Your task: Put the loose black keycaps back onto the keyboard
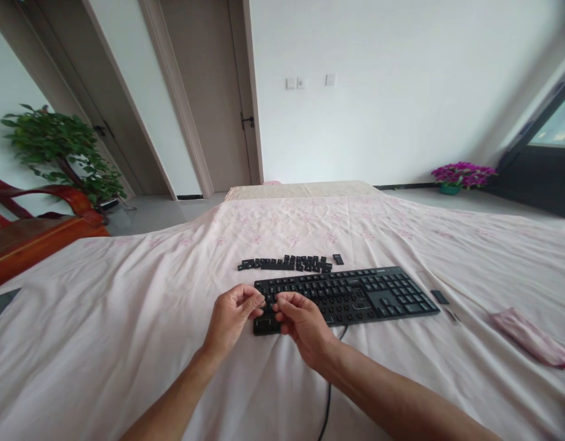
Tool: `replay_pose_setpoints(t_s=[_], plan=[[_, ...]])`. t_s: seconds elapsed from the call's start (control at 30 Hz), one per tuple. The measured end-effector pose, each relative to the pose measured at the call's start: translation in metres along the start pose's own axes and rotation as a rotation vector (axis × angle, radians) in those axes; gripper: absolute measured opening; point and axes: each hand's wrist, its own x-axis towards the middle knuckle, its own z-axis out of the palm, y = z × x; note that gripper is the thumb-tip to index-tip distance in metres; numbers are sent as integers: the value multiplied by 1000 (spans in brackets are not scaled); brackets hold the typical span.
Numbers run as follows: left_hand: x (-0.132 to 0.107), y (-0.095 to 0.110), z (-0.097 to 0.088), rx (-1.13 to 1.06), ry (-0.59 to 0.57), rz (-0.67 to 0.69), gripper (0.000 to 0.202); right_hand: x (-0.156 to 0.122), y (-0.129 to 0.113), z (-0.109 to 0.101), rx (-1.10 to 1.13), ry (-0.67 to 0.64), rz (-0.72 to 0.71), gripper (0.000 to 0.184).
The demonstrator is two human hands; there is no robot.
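Observation:
A black keyboard [387, 293] lies on the cloth, with bare key sockets across its lower left part and keycaps on the rest. Over its left end my left hand [236, 311] is closed, thumb against fingers; whatever is pinched there is too small to make out. Just to the right, my right hand [300, 318] is also closed in a pinch, its contents hidden. The fingertips of both hands nearly meet. Behind the keyboard lie loose black keycaps [277, 265] in rough rows, with a larger black keycap piece [338, 259] at their right.
Right of the keyboard are a small dark piece [440, 297], thin tweezer-like strips [452, 315] and a folded pink cloth [532, 337]. A black cable [329, 404] runs toward me. A wooden chair [43, 226] stands left of the cloth-covered surface [172, 343].

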Motion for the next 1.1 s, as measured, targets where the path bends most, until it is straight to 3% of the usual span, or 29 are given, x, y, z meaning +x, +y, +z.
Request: replay_pose_setpoints(t_s=[0.07,0.2,0.3,0.37,0.47,0.57,0.73,0.97,1.1], plan=[[3,-3,2,-21,-72,-82,34,-2,-10,-7,-172,1,-169,26],[5,-10,14,-104,-242,-160,40,-4,-24,-19,-578,-219,-397,27],[7,-14,20,-157,-322,-160,43,-7,-29,-25,-823,-316,-473,15],[9,-14,22,-168,-362,-163,45,-7,-29,-29,-895,-298,-487,13],[11,-9,21,-181,-416,-180,44,-6,-22,-34,-818,-163,-464,11],[11,-4,21,-225,-437,-195,41,-3,-12,-36,-561,-48,-376,18],[6,-5,24,-350,-345,-269,42,-4,-10,-30,-375,5,-359,24],[5,-13,29,-402,-304,-248,41,-10,-10,-28,-424,21,-388,23],[6,-12,27,-343,-278,-196,39,-10,-12,-36,-642,5,-497,16]])
